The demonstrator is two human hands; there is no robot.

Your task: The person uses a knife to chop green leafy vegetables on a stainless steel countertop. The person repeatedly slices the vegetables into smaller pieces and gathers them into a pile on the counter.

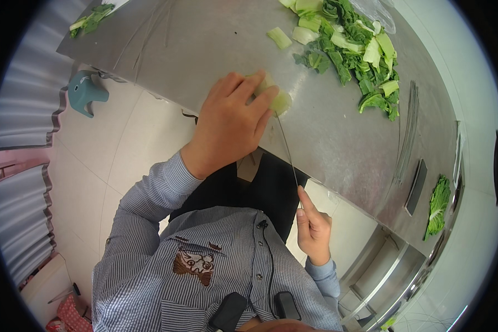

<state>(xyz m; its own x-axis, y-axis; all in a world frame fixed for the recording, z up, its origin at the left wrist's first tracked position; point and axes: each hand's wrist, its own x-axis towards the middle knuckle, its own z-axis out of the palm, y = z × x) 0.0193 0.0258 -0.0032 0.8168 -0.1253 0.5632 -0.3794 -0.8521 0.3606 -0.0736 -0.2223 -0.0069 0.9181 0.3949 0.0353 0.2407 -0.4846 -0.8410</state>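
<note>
My left hand [232,114] presses a pale green piece of leafy-vegetable stem [283,103] down on the stainless steel table [216,37], its fingers spread over the top. In my right hand [316,232] is a knife [289,150], seen almost edge-on as a thin dark line. Its handle is mostly hidden by the hand, with the index finger stretched along it. The tip of the blade meets the near side of the stem piece, close to my left fingertips. Beyond my hands lies a heap of cut leafy greens [348,45], with one loose stem piece [279,38] at its left.
A clear plastic bag [375,14] lies behind the heap. Thin wires [407,133], a dark flat bar [416,186] and a green leaf [437,207] lie along the right. Another leafy piece [92,20] is at the far left. A teal stool [85,93] stands on the floor.
</note>
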